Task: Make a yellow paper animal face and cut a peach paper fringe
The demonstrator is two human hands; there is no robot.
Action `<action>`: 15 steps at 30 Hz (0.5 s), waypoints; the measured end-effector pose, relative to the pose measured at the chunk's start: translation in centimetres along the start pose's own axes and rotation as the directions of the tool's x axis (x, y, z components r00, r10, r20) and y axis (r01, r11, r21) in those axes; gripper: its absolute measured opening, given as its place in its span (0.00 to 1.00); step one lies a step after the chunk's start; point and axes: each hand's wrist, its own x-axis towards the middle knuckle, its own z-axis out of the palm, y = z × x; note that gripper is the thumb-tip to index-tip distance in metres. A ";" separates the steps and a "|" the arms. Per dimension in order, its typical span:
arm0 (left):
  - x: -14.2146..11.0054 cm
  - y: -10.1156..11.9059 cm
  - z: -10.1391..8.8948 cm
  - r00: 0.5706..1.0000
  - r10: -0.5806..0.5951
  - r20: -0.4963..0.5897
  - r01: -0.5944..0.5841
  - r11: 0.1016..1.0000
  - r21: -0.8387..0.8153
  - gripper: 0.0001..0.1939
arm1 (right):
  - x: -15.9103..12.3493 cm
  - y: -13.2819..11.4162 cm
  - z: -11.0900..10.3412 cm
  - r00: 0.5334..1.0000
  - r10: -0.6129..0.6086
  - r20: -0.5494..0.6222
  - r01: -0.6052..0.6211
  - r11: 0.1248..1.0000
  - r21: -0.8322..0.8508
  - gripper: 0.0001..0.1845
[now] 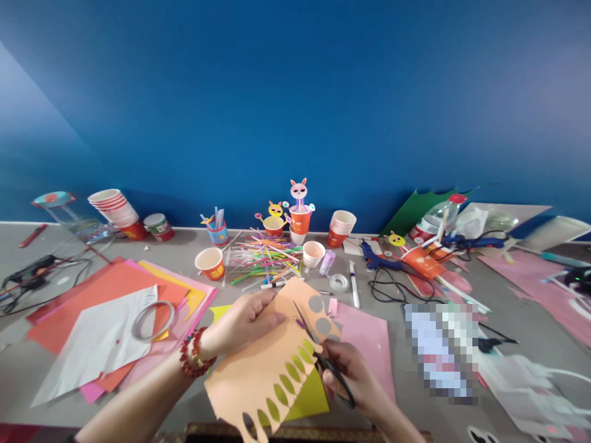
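My left hand (pixel 244 329), with a red bead bracelet at the wrist, grips a sheet of peach-orange paper (pixel 256 369) by its upper left part. Leaf-shaped holes run along the sheet's lower right edge, and round holes show near its top right corner. In my right hand (pixel 351 369) is a pair of scissors (pixel 340 380) with black handles. Their blades lie over the sheet's right part, by a small purple mark; whether they are cutting I cannot tell. Yellow-green paper (pixel 309 397) lies under the sheet, and pink paper (pixel 367 344) lies to the right.
Coloured paper sheets (pixel 69 320) and a tape roll (pixel 138 323) lie left. Behind are many coloured sticks (pixel 265 261), a paper cup (pixel 210 264) and a cup with a pink animal figure (pixel 300 224). A blue glue gun (pixel 376 258) with its cable lies right.
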 end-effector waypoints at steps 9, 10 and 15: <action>0.1 0.2 -0.2 0.999 0.029 0.026 -0.031 0.997 0.073 0.13 | -0.1 -0.2 -0.4 1.000 0.027 0.010 -0.026 0.998 -0.050 0.33; 0.1 0.3 -0.3 0.999 0.033 0.020 -0.035 0.994 0.107 0.13 | -0.1 -0.2 -0.5 0.999 0.029 0.014 -0.028 0.998 -0.060 0.33; 0.1 0.7 -0.5 0.999 0.038 0.035 -0.044 0.979 0.197 0.14 | -0.2 0.1 -0.7 0.999 0.042 0.022 -0.040 0.996 -0.075 0.30</action>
